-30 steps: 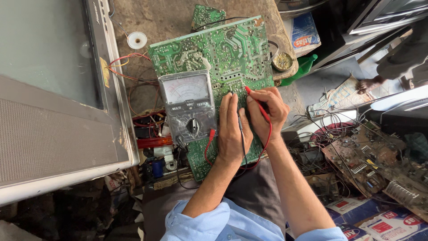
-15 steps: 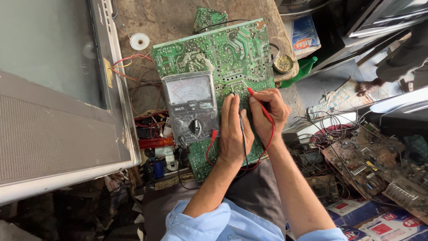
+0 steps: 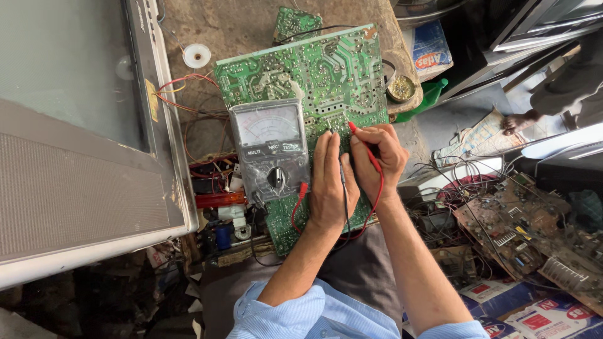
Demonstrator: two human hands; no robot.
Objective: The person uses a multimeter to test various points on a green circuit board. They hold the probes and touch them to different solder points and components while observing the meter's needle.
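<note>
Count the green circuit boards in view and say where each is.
2. The large green board lies under the multimeter and both hands; a small green board sits just above its top edge. Others may be hidden in the clutter on the right.

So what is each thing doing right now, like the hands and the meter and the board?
Left hand: flat on the board, holding a black probe.
Right hand: pinching a red probe, tip on the board.
Green circuit board: lying solder side up.
Meter: resting on the board, leads plugged in.
Old television: screen dark.
</note>
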